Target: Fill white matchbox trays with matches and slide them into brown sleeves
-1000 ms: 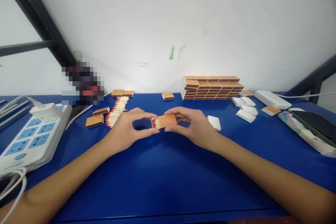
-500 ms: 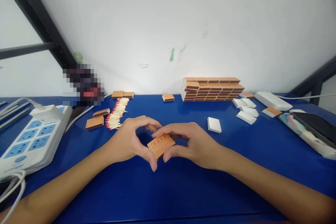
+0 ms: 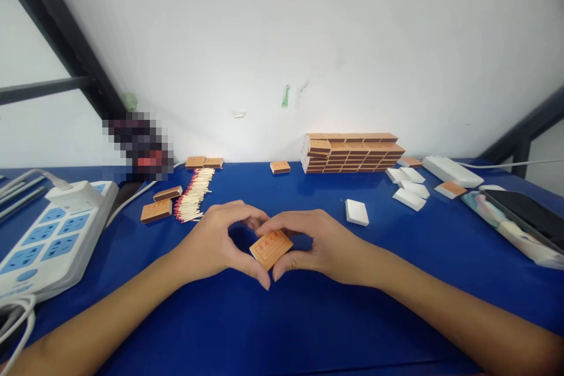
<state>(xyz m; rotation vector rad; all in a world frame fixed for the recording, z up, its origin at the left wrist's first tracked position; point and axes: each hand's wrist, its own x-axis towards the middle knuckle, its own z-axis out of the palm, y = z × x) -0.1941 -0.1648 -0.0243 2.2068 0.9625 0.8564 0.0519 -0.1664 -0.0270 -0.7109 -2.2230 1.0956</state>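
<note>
Between my two hands, above the blue table [image 3: 282, 323], is an orange matchbox [image 3: 271, 248] with red print on top, slightly tilted. My right hand [image 3: 308, 244] grips its right end between thumb and fingers. At the left end, my left hand [image 3: 224, 241] curls round it, thumb along the front edge and fingertips behind, partly hidden by the right fingers. Beyond my left hand lies a row of loose red-tipped matches [image 3: 194, 194]. A single white matchbox tray [image 3: 356, 212] rests past my right hand.
A stack of matchboxes [image 3: 352, 154] stands against the wall. One lone matchbox [image 3: 280, 167] lies left of it. Several white trays [image 3: 409, 198] are at right, near a phone [image 3: 529, 217]. A power strip [image 3: 57, 235] with cables occupies the left side.
The left thumb has shifted slightly right along the matchbox's front edge, closer to the right thumb. The matchbox stays between both hands; the whole view has shifted a little.
</note>
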